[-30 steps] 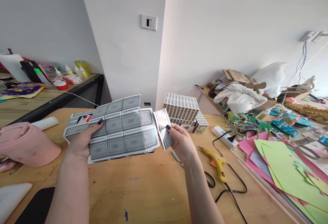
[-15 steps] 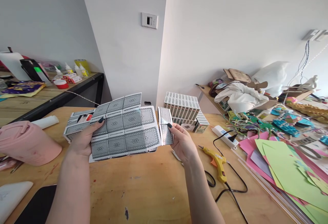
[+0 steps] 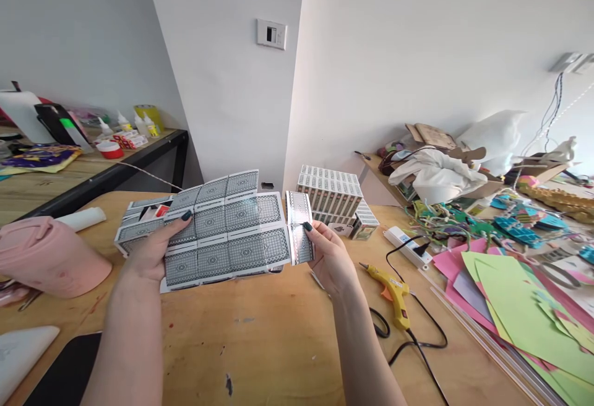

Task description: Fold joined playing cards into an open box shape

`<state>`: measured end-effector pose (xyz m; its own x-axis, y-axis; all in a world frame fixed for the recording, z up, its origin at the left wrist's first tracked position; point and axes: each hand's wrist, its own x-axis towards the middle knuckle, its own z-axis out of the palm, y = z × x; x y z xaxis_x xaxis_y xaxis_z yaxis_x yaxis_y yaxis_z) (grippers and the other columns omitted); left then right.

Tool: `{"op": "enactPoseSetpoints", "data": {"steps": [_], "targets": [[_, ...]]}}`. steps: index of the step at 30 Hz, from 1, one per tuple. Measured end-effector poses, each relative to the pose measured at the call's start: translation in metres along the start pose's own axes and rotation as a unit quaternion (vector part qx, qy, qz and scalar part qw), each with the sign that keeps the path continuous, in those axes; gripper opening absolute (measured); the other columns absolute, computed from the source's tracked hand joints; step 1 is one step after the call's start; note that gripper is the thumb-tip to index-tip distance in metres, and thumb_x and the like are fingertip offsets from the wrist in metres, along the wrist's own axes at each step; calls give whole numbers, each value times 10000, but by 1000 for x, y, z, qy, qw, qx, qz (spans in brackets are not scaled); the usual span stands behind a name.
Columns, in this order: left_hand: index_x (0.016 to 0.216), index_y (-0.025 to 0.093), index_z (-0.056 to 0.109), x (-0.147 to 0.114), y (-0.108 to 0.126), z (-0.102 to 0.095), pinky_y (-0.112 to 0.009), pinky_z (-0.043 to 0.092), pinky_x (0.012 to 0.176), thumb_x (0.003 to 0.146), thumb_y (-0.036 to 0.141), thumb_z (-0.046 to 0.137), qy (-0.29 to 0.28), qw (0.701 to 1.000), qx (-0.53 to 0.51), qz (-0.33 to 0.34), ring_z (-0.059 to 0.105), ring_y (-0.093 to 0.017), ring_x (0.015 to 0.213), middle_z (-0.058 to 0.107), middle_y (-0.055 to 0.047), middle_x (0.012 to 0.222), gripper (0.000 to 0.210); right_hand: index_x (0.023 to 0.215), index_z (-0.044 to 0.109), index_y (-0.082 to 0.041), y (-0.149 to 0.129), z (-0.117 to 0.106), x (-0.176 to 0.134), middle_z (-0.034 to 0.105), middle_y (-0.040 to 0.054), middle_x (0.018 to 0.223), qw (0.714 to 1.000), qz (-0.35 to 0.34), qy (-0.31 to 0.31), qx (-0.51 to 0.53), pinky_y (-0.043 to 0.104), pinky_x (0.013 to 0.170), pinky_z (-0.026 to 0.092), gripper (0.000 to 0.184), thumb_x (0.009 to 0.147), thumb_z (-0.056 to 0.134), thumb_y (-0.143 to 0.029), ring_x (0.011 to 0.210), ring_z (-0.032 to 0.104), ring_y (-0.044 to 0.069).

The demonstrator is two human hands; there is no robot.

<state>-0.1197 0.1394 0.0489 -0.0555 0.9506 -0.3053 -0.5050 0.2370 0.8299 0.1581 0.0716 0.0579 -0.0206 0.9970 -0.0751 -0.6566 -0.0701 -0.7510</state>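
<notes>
Okay, so both hands are busy: the left hand (image 3: 151, 250) is clamped on the wide panel of grey-and-white patterned playing cards (image 3: 227, 228), thumb on top and the fingers out of sight underneath, while the right hand (image 3: 328, 254) pinches the small creased strip of matching grey-and-white card (image 3: 301, 228), thumb on its face. The panel is held up over the light-brown wooden table (image 3: 266, 347), slightly tilted, and the strip sits right at its right-hand edge. I honestly can't tell if they're touching or just about. For lining these up, my take is to let the left hand be the anchor and do all the small adjusting with the right. Match one corner first, then let the long edge follow, and check that the card rows run level across the join. The strip has a crease near the thumb, so I'd pinch close to that and go light; a hard squeeze could probably fold it further. Thin card like this likely flexes, so more support under the panel's free end might help. Also, watch the yellow glue gun with the black cord (image 3: 394, 294) near the right forearm, since an elbow could snag that cord.
</notes>
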Motion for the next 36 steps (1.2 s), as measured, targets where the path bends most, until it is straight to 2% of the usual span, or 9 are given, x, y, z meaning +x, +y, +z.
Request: {"op": "enactPoseSetpoints", "data": {"steps": [5,11,17,23,32,36], "targets": [[976,158,652,2,1,-3,-376,568,745,543,210,785,-7,999,15,-32,696,-262,745,735,-69,767,456,757,560,-180,-2,2,-2,594,-42,634,1000,-10,10,-12,155,464,430,245,659,752,-297,522,529,62],[987,170,651,0,1,0,-390,568,756,490,181,805,-11,1000,15,-6,695,-268,757,736,-57,773,520,745,559,-170,-1,0,0,568,-44,615,999,-6,31,-16,149,466,429,251,648,758,-288,518,512,54],[991,165,646,-2,3,1,-385,572,741,483,175,800,-9,1000,20,11,694,-272,762,735,-53,749,530,738,562,-169,-1,0,1,547,-44,601,999,10,24,-26,154,447,416,249,650,757,-297,503,493,56],[963,158,644,-3,4,0,-366,571,729,463,160,801,-10,1000,16,2,695,-266,750,735,-53,738,525,762,563,-181,-2,1,-1,573,-41,626,999,-12,10,-34,159,430,407,244,669,742,-317,500,498,60],[962,157,637,-2,1,-1,-380,572,718,500,180,781,-13,999,34,20,695,-264,761,734,-54,752,484,762,538,-199,-2,2,-1,595,-43,639,998,-34,32,-52,172,442,374,275,651,745,-340,501,498,68],[946,154,645,-3,3,-1,-378,580,698,466,152,795,-21,999,44,12,695,-272,745,734,-61,755,503,783,532,-211,-2,2,-1,589,-43,629,996,-44,32,-70,178,430,338,273,669,731,-361,493,485,73]]}}
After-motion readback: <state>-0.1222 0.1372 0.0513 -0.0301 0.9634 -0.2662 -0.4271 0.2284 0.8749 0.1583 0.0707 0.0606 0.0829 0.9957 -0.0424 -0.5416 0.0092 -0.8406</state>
